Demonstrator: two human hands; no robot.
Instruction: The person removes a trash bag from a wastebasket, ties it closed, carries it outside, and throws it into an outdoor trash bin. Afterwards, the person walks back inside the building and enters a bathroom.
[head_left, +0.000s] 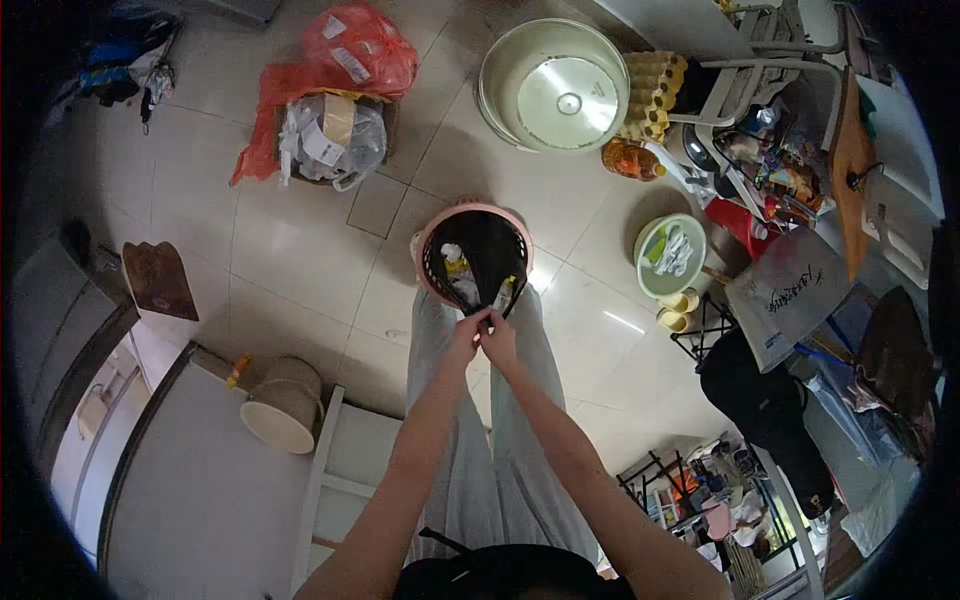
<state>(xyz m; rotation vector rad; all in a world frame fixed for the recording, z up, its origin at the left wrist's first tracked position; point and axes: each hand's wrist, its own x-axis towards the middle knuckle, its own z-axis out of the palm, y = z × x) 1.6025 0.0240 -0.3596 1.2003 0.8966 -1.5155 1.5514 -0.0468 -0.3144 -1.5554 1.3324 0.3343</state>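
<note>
A pink round basket (428, 232) stands on the tiled floor in front of my legs, lined with a black plastic bag (490, 238). White and yellow scraps (458, 268) lie inside the bag. At the basket's near rim, my left hand (467, 335) and my right hand (498, 338) are close together, fingers pinched on the edge of the black bag. The bag is drawn up toward them between the scraps.
Ahead left is a box (392, 130) of plastic bags beside a red bag (365, 50). A large pale basin (500, 105) stands ahead, with an oil bottle (630, 160) near it. To the right are a green basin (650, 275) and a cluttered rack. A bucket (290, 385) stands left.
</note>
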